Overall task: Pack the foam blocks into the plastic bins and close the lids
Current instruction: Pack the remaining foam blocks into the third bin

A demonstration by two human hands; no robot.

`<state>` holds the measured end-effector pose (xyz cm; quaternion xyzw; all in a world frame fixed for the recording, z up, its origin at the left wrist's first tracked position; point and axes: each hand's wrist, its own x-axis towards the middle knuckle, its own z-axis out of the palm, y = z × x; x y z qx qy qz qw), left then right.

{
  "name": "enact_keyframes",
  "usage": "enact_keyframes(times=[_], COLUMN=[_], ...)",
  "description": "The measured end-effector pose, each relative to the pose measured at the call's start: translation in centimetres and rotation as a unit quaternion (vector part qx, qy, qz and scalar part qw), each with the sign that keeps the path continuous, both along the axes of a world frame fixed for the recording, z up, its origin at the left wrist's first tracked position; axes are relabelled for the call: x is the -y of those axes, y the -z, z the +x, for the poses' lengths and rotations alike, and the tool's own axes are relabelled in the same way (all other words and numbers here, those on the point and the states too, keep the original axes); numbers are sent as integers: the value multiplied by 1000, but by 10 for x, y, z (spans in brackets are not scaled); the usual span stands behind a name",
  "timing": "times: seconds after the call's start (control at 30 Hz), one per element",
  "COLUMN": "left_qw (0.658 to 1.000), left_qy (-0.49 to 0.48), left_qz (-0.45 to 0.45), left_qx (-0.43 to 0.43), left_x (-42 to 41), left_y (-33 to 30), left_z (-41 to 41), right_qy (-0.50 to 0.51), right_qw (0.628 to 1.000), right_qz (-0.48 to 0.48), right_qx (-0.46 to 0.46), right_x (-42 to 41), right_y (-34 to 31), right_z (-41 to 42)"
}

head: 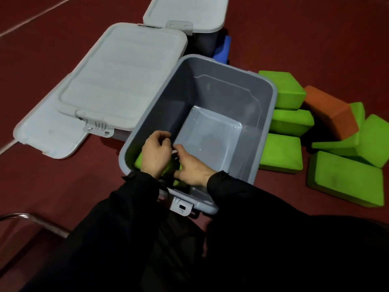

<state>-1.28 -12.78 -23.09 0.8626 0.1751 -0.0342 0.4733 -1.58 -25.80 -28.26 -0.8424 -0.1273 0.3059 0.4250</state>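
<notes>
Head view, both my hands inside the open grey bin (pixel 271 98) at its 7 o'clock corner. Left hand (pixel 155 153) and right hand (pixel 192 168) sit together over a green foam block (pixel 139 161) that lies low in that corner; only slivers of green show around the hands. The fingers of both hands are curled, tips close together at a small pale thing I cannot identify. Whether either hand actually grips the block I cannot tell.

Progress, as judged from this view: early.
- One green block is in the bin; the rest of the bin floor is bare.
- Outside, on the red floor (pixel 315 39) at 3 o'clock of the bin: a pile of green blocks (pixel 345 182), several touching the bin wall or stacked on each other, plus an orange block (pixel 330 112) leaning on the pile.
- A blue block (pixel 223 49) lies at 12 o'clock, beside a second bin whose lid (pixel 185 11) sits on top; its contents are hidden.
- A loose lid (pixel 117 74) lies flat at 10 o'clock, resting over another lid (pixel 48 135).

Remaining: load the whole pile, fit the lid on this bin, latch it.
</notes>
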Motion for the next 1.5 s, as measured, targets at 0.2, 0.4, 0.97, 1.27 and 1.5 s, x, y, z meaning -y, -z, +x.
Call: enact_keyframes(times=[0.2,0.4,0.97,1.27,1.5], left_qw=[983,784,751,694,658], left_qy=[134,376,412,450,524], left_qz=[128,422,493,469,490], left_qx=[-15,-257,-153,-310,-228], left_x=[15,15,80,16,5], left_y=[-5,3,56,16,5], left_z=[13,33,41,29,34], right_qy=[-76,-189,513,601,662], right_qw=[996,949,830,777,747], right_qz=[-14,-253,-190,-52,54], right_qx=[-53,2,-107,-179,16], right_x=[16,116,338,353,322], right_y=[-10,-97,126,174,100], right_z=[9,91,36,11,-9])
